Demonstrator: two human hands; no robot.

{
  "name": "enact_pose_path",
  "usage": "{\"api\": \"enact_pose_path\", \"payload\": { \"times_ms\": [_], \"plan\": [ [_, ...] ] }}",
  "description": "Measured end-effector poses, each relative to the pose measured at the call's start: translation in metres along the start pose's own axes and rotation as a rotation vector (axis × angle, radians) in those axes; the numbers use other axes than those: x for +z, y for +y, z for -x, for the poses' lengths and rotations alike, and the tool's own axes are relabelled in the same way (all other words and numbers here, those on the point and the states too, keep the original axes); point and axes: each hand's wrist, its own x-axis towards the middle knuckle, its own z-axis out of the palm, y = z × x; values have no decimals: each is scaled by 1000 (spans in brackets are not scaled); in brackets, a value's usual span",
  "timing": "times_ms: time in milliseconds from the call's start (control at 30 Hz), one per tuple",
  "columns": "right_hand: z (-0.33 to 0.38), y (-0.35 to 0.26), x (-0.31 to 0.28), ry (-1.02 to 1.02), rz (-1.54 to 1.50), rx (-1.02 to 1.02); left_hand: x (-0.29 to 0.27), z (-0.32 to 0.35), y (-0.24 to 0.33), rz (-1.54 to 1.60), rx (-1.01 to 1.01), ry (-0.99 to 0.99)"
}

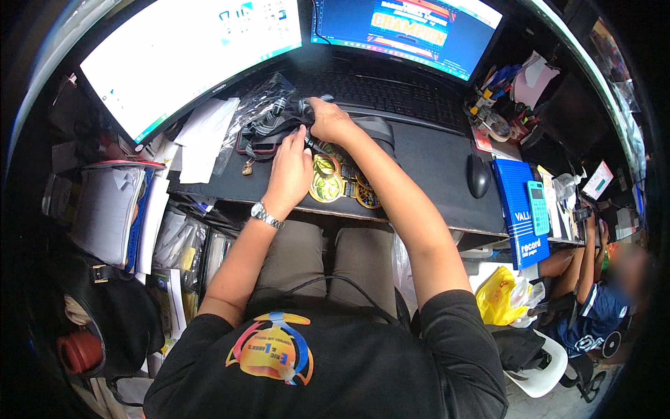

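Observation:
Several gold medals (326, 183) with green and dark centres lie together near the front edge of the black desk. My left hand (292, 167) rests beside them on the left, its fingers stretched forward over the dark ribbons. Just beyond, my right hand (329, 120) reaches across to the left, fingers bent down on a bunch of black, grey and white medal ribbons (273, 120); its fingertips are partly hidden. Under the ribbons shows the reddish edge of a dark flat object (259, 149), with a small charm (247, 167) hanging by it.
Two monitors (202, 56) and a black keyboard (391, 91) stand behind. Clear plastic and white papers (204, 136) lie left; a mouse (478, 176), blue record book (515, 209) and teal calculator (537, 207) lie right. Another person (593, 314) sits at far right.

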Motion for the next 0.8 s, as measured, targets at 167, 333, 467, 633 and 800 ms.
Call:
{"api": "enact_pose_path", "payload": {
  "times_ms": [167, 333, 467, 633, 800],
  "plan": [
    [8, 13, -14, 361, -273, -173, 4, 8, 4, 4, 49, 74],
    [71, 67, -71, 874, -636, -226, 2, 11, 6, -71, 136, -64],
    [144, 134, -93, 1075, -1258, -72, 6, 10, 6, -224, 121, -245],
    [205, 207, -108, 1371, -1291, 243, 5, 7, 7, -222, 86, -309],
    [241, 223, -142, 1200, -957, 392, 7, -2, 17, -239, 53, -307]
  ]
}}
